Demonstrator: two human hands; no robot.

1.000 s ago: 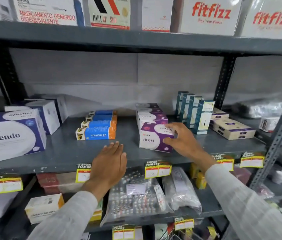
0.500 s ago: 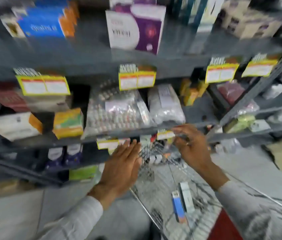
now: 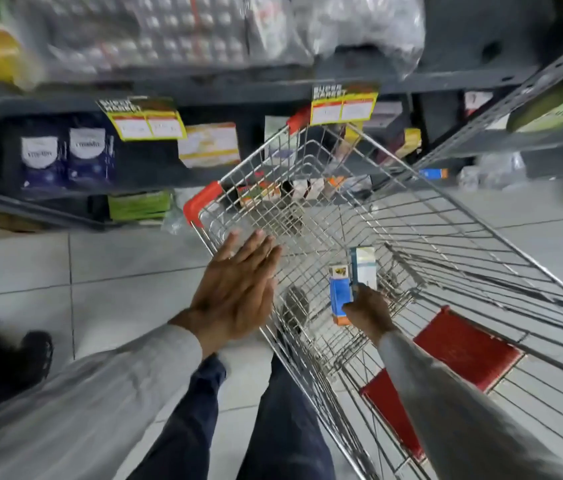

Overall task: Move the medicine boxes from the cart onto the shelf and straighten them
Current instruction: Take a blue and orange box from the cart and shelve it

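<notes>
I look down into a wire shopping cart [image 3: 446, 216] with red corner caps. On its bottom lie a blue medicine box [image 3: 339, 292] and, touching it on the right, a white and teal medicine box [image 3: 363, 266]. My right hand [image 3: 368, 311] is inside the cart, its fingers closed over the near ends of both boxes. My left hand [image 3: 235, 292] hovers flat, fingers apart, over the cart's left rim and holds nothing. The grey shelf [image 3: 238, 86] runs across the top, blurred.
Yellow price tags [image 3: 342, 105] hang from the shelf edge above the cart's far end. Lower shelves hold dark pouches [image 3: 65, 157] and boxes. A red child-seat flap [image 3: 467, 348] lies in the cart's near end. My legs [image 3: 273, 427] stand against the cart; a black shoe [image 3: 6, 355] is at left.
My view dropped from the shelf to the cart. My right hand left the purple box on the shelf, went down into the cart and closed on the two boxes. My left hand came down beside it.
</notes>
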